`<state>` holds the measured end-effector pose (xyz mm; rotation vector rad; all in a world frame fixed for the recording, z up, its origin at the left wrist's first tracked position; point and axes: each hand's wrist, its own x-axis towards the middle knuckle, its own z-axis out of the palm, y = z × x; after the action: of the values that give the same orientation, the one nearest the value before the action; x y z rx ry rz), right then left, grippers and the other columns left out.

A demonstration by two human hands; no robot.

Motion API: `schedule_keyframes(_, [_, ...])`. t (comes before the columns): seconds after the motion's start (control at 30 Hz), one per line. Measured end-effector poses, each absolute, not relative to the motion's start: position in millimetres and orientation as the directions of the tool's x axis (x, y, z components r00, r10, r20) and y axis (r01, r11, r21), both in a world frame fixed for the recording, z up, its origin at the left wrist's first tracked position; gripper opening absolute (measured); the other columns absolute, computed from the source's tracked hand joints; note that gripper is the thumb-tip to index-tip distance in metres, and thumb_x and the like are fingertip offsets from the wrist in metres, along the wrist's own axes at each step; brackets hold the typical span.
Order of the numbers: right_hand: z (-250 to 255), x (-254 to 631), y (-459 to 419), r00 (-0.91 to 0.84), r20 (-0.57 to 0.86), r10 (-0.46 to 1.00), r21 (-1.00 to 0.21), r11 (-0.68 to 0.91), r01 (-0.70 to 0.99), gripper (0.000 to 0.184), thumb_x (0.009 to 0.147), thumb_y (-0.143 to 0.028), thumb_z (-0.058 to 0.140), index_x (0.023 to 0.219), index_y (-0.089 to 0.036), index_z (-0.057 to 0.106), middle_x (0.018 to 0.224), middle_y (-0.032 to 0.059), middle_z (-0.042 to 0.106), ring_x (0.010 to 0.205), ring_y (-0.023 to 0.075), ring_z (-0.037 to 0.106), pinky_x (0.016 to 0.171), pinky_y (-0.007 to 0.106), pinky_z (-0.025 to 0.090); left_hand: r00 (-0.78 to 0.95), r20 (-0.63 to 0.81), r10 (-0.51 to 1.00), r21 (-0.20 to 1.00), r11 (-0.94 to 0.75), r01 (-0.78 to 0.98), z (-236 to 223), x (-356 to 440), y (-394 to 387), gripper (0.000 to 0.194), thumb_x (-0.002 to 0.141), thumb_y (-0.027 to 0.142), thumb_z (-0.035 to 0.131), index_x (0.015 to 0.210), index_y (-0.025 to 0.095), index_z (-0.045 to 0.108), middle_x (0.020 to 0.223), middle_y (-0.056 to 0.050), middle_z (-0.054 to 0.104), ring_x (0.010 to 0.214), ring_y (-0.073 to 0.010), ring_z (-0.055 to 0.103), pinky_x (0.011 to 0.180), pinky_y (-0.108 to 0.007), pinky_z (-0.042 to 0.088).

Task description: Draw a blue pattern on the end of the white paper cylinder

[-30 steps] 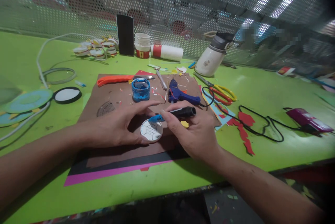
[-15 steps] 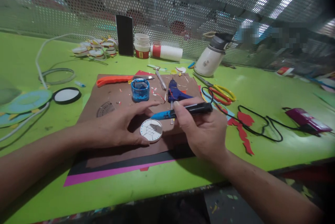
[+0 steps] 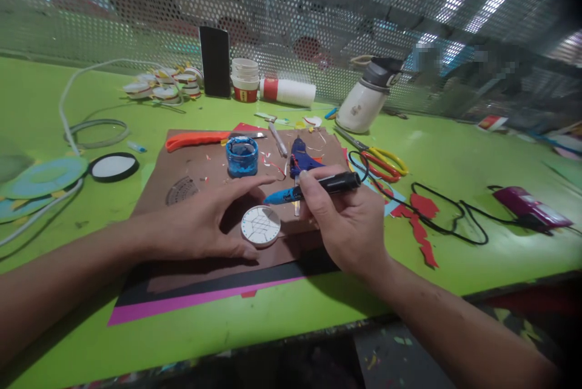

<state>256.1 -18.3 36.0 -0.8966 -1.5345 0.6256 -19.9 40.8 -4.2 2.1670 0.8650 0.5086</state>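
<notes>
Blue-and-black marker (image 3: 336, 183) has shifted compared with a second ago: its tip was over the face of the white disc (image 3: 260, 226) then, now just beyond the far rim. Head view: disc lies flat on the brown sheet (image 3: 211, 162), mid-table, towards the near edge of the table (image 3: 454, 152); dark web-like lines across it, blue dots along the rim. Right hand (image 3: 348, 216) closed round the marker, tip pointing towards the table's left edge. Left hand (image 3: 200, 225) arched wide about the disc's left side, thumb just by the near rim; touching or not, cannot tell. Step in hand, by my reading: dotting the rim in blue, between marks. Next move seems to call for a steadied disc and a light touch of the tip; smeared ink the likely risk. Containers: blue-smeared jar (image 3: 242, 159) upright on the sheet, uncovered, contents unclear. Towards the far edge, paper cups (image 3: 245, 83) nested upright, second cup stack (image 3: 288, 92) on its side; white bottle (image 3: 359, 107) right of them, dark lid on, contents hidden
</notes>
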Motion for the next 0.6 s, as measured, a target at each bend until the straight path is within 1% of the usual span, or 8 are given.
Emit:
schedule_keyframes(0.1, [36.1,256.5,-18.8,-0.029,0.572,0.820,-0.801,0.566,0.198,0.031,0.115,-0.042,0.095,0.095,-0.027,0.077,0.067,-0.0077,0.069,0.056,0.0147,0.067,0.062,0.028,0.064,0.704,0.054,0.708,0.778,-0.472,0.415,6.0,-20.0,37.7,0.120,0.098,0.071,0.105,0.202,0.042,0.052,0.185,-0.012,0.080,0.169,-0.0487,0.077,0.144,-0.060,0.064])
schedule_keyframes(0.17, [35.5,257.0,-19.2,-0.062,0.589,0.806,-0.777,0.586,0.232,0.027,0.115,-0.037,0.093,0.096,-0.027,0.077,0.067,-0.0078,0.070,0.056,0.0142,0.067,0.060,0.027,0.060,0.711,0.058,0.701,0.786,-0.471,0.401,10.3,-19.3,36.8,0.113,0.100,0.063,0.102,0.200,0.041,0.054,0.186,-0.011,0.080,0.171,-0.0477,0.076,0.147,-0.060,0.061])
schedule_keyframes(0.23, [34.4,257.6,-19.3,-0.096,0.614,0.784,-0.741,0.614,0.273,0.021,0.114,-0.029,0.090,0.097,-0.027,0.079,0.068,-0.0076,0.072,0.056,0.0139,0.068,0.060,0.026,0.059,0.718,0.069,0.693,0.792,-0.476,0.382,12.5,-18.1,36.9,0.109,0.102,0.059,0.101,0.200,0.040,0.056,0.188,-0.011,0.079,0.174,-0.0478,0.073,0.149,-0.061,0.059])
schedule_keyframes(0.3, [33.2,258.2,-19.1,-0.119,0.633,0.765,-0.714,0.637,0.291,0.019,0.113,-0.026,0.089,0.097,-0.027,0.079,0.070,-0.0073,0.074,0.057,0.0135,0.069,0.060,0.025,0.058,0.728,0.065,0.682,0.802,-0.470,0.369,13.4,-16.9,37.8,0.110,0.104,0.061,0.100,0.201,0.040,0.054,0.185,-0.013,0.081,0.173,-0.0483,0.075,0.146,-0.060,0.062])
schedule_keyframes(0.4, [31.5,258.5,-18.6,-0.132,0.641,0.756,-0.705,0.648,0.290,0.017,0.112,-0.025,0.088,0.098,-0.026,0.079,0.070,-0.0073,0.076,0.057,0.0129,0.069,0.058,0.024,0.057,0.740,0.048,0.671,0.816,-0.453,0.358,13.0,-15.8,39.5,0.110,0.106,0.066,0.099,0.202,0.041,0.053,0.178,-0.012,0.086,0.167,-0.0478,0.080,0.140,-0.058,0.068])
schedule_keyframes(0.5, [30.2,258.1,-18.7,-0.136,0.621,0.772,-0.721,0.631,0.287,0.015,0.112,-0.028,0.089,0.099,-0.026,0.080,0.072,-0.0064,0.079,0.058,0.0135,0.072,0.059,0.024,0.058,0.742,0.051,0.669,0.817,-0.455,0.354,11.8,-15.5,40.3,0.108,0.106,0.067,0.101,0.201,0.043,0.055,0.175,-0.011,0.087,0.165,-0.0475,0.081,0.138,-0.056,0.069])
schedule_keyframes(0.6, [29.8,257.3,-19.5,-0.133,0.582,0.803,-0.751,0.592,0.291,0.016,0.111,-0.033,0.090,0.100,-0.026,0.082,0.073,-0.0054,0.082,0.059,0.0141,0.072,0.060,0.025,0.059,0.734,0.055,0.677,0.805,-0.465,0.368,11.8,-15.2,39.7,0.109,0.106,0.066,0.100,0.201,0.040,0.054,0.174,-0.012,0.087,0.163,-0.0485,0.082,0.137,-0.058,0.070])
